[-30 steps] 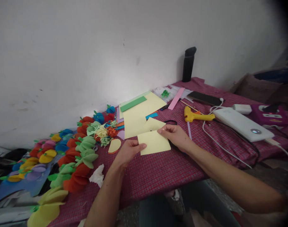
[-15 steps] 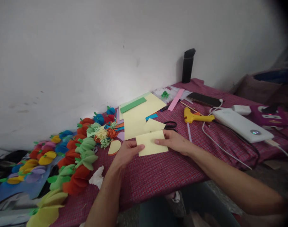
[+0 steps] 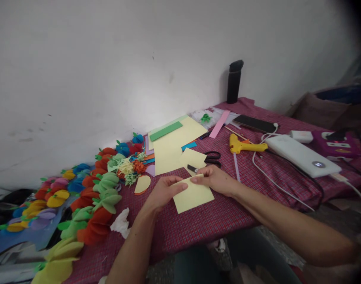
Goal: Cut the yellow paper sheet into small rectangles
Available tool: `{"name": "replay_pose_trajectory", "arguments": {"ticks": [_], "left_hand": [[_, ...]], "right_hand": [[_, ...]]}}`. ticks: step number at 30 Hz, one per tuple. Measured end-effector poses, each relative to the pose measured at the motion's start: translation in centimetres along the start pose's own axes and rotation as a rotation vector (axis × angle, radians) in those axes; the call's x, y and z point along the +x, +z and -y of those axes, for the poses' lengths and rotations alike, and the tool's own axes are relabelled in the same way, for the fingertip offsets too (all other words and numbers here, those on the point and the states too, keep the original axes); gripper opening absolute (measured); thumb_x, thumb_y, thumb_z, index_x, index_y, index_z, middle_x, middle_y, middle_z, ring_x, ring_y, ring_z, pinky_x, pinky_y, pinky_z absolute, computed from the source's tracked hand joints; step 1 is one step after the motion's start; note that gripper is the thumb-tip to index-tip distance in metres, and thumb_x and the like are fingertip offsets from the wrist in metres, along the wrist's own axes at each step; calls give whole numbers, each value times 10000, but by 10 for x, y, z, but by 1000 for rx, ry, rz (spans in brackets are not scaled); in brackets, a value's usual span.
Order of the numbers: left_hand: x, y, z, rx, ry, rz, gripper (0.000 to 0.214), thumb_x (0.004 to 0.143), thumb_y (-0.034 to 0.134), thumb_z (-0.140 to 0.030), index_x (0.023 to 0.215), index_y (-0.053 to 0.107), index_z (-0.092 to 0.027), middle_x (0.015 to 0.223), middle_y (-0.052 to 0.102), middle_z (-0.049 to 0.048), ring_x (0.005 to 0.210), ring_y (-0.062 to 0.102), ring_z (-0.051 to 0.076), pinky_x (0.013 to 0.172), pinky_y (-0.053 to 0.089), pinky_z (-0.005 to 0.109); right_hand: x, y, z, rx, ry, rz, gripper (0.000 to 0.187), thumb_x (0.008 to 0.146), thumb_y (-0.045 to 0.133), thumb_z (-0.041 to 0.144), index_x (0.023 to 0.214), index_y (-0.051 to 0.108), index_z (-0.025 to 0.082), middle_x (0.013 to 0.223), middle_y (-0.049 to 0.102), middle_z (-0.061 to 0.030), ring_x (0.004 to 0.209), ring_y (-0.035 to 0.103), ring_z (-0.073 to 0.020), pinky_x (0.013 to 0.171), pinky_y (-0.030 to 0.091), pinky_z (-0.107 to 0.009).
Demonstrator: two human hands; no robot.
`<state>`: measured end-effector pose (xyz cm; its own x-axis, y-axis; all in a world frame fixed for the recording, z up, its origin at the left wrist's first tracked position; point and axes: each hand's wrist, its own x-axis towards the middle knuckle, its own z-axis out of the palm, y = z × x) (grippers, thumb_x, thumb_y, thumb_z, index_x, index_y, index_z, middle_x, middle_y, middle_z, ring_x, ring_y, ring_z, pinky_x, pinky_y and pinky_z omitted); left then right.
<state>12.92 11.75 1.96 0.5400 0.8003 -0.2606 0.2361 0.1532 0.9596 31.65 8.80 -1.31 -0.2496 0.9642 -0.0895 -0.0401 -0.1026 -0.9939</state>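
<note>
A pale yellow piece of paper (image 3: 194, 197) is pinched along its far edge, just above the checked cloth. My left hand (image 3: 165, 191) grips it near the left corner, thumb on top. Close beside it my right hand (image 3: 213, 179) pinches the same edge, fingers behind the paper. Beyond the hands lies another small yellow paper piece (image 3: 194, 157). Black-handled scissors (image 3: 212, 157) are partly covered by it and by my right hand. To the left of my left hand rests a rounded yellow paper cutout (image 3: 143, 184) with an orange edge beneath.
Colourful paper fruit shapes (image 3: 88, 197) fill the left side. A yellow glue gun (image 3: 245, 146), white power bank (image 3: 306, 156), phone (image 3: 254, 123) and purple power socket (image 3: 336, 144) with cables lie right. Large yellow sheets (image 3: 168, 156) and a black bottle (image 3: 234, 83) stand farther back.
Both hands have drawn closer together at the paper's far edge. The paper has shifted toward me and turned slightly, uncovering more of the scissors.
</note>
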Motion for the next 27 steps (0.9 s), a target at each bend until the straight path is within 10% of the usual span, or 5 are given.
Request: {"name": "replay_pose_trajectory", "arguments": {"ticks": [18, 22, 27], "left_hand": [[-6, -34, -5, 91, 141, -146, 216, 693, 602, -340, 659, 651, -133, 636, 645, 32, 655, 568, 139, 692, 410, 256], [-2, -22, -3, 50, 171, -201, 319, 757, 503, -414, 893, 636, -158, 842, 662, 56, 782, 577, 165, 701, 420, 266], [3, 1, 3, 107, -12, -10, 305, 686, 589, -418, 730, 665, -126, 630, 627, 14, 517, 506, 99, 500, 364, 209]], "right_hand": [[-3, -15, 10, 183, 58, -34, 270, 611, 657, 391, 678, 609, 134, 618, 614, -14, 497, 521, -96, 498, 382, -224], [-2, -12, 7, 124, 45, -23, 265, 627, 644, 396, 634, 595, 135, 590, 598, -8, 483, 502, -88, 472, 356, -211], [-3, -3, 5, -57, 18, 2, 268, 675, 598, 394, 694, 625, 128, 590, 584, -10, 479, 470, -79, 447, 319, -197]]}}
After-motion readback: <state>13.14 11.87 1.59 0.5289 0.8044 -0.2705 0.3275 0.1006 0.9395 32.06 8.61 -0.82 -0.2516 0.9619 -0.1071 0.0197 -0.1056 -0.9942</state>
